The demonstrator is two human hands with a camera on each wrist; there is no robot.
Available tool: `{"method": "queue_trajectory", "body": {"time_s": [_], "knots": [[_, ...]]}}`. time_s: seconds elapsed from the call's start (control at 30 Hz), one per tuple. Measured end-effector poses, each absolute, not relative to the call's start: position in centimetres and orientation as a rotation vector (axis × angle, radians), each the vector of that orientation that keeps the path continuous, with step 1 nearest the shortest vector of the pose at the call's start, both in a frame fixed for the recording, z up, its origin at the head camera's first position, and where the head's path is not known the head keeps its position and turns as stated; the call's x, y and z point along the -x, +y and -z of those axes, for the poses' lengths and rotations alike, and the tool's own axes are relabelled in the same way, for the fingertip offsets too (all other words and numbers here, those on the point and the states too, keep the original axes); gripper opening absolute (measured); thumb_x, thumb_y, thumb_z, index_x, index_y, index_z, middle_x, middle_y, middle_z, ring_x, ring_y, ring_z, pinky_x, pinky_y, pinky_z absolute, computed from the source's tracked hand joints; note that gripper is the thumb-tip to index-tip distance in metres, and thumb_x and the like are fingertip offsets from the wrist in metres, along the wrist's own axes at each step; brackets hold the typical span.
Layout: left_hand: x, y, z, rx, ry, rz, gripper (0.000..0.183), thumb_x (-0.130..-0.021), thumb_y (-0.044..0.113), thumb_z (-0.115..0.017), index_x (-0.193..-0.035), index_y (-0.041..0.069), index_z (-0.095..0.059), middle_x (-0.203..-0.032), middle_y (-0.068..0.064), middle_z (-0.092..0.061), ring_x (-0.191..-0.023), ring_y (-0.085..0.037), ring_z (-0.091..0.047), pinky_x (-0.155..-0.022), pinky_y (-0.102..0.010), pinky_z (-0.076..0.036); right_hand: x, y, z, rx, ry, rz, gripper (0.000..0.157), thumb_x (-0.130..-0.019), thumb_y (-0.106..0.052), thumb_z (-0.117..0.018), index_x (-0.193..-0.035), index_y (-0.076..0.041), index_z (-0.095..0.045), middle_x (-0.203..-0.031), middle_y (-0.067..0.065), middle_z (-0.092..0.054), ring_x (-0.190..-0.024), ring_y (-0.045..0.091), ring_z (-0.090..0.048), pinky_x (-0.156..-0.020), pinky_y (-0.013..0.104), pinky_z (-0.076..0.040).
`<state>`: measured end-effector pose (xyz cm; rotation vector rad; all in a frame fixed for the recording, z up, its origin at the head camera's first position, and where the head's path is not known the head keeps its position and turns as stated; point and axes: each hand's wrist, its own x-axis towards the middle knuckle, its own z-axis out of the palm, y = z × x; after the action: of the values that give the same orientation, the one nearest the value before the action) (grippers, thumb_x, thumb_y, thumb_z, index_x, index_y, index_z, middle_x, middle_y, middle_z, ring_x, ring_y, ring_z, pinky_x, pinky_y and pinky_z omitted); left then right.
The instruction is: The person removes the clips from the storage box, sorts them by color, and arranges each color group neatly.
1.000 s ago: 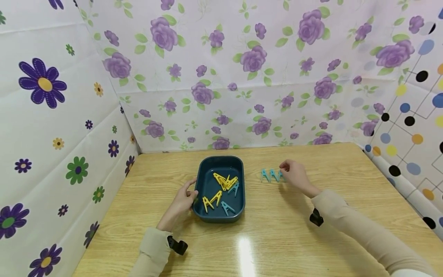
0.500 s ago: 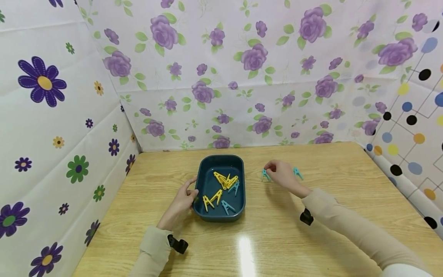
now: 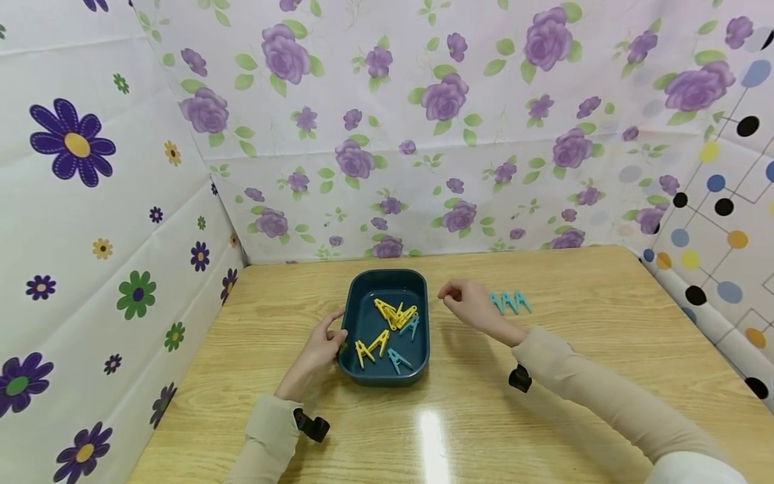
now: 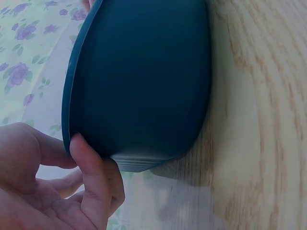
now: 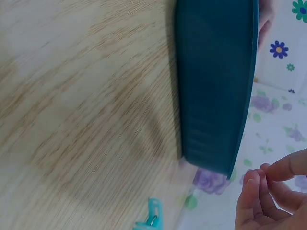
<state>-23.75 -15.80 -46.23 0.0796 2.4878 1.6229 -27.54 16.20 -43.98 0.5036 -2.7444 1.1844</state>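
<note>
My left hand grips the left side of a dark teal plastic bin, with thumb and fingers at its rim. Inside lie several yellow clothespins and two blue clothespins. My right hand is just right of the bin, over the table. In the right wrist view its thumb and fingertips meet, with nothing showing between them, near a corner of the bin. Blue clothespins lie in a row on the table right of that hand, which hides part of the row. A blue clothespin also shows in the right wrist view.
The wooden table ends at a floral curtain behind. A flower-patterned sheet stands on the left and a dotted one on the right.
My right hand has moved left along the row of blue clothespins toward the bin, uncovering those at the right end and covering the left ones. My left hand and the bin stay put.
</note>
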Motion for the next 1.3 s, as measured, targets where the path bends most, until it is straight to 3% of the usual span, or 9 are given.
{"method": "queue_trajectory", "body": {"time_s": [0.53, 0.8, 1.07, 1.3], "knots": [[23.9, -16.0, 46.5, -0.076, 2.478, -1.654, 0.052, -0.100, 0.002, -0.046, -0.150, 0.010, -0.034, -0.077, -0.016, -0.060, -0.050, -0.012, -0.043, -0.047, -0.028, -0.041, 27.2, 13.3, 43.3, -0.659, -2.789, -1.188, 0.015, -0.092, -0.006, -0.057, -0.102, -0.002, -0.068, -0.093, 0.010, -0.068, -0.078, 0.016, -0.063, -0.068, 0.028, -0.052], [23.7, -15.9, 46.2, -0.064, 2.475, -1.636, 0.051, -0.101, 0.004, -0.046, -0.150, 0.011, -0.034, -0.070, -0.009, -0.054, -0.049, -0.014, -0.043, -0.048, -0.029, -0.041, 27.0, 11.5, 43.1, -0.784, -2.839, -1.193, 0.014, -0.091, -0.005, -0.060, -0.103, -0.004, -0.066, -0.096, 0.010, -0.068, -0.085, 0.017, -0.064, -0.073, 0.030, -0.054], [23.8, -15.9, 46.2, -0.060, 2.482, -1.619, 0.051, -0.101, 0.005, -0.046, -0.150, 0.012, -0.034, -0.072, -0.010, -0.054, -0.050, -0.015, -0.043, -0.049, -0.030, -0.042, 26.9, 9.4, 43.3, -0.998, -3.013, -0.991, 0.027, -0.090, -0.010, -0.063, -0.116, -0.002, -0.063, -0.107, 0.013, -0.068, -0.090, 0.017, -0.066, -0.078, 0.030, -0.055], [23.7, -15.8, 46.2, -0.046, 2.461, -1.635, 0.051, -0.101, 0.005, -0.046, -0.150, 0.013, -0.034, -0.074, -0.010, -0.055, -0.050, -0.014, -0.042, -0.050, -0.030, -0.042, 26.3, 7.5, 43.3, -1.118, -3.206, -0.802, 0.038, -0.092, -0.016, -0.065, -0.125, 0.002, -0.058, -0.113, 0.017, -0.066, -0.100, 0.025, -0.064, -0.085, 0.039, -0.053]]}}
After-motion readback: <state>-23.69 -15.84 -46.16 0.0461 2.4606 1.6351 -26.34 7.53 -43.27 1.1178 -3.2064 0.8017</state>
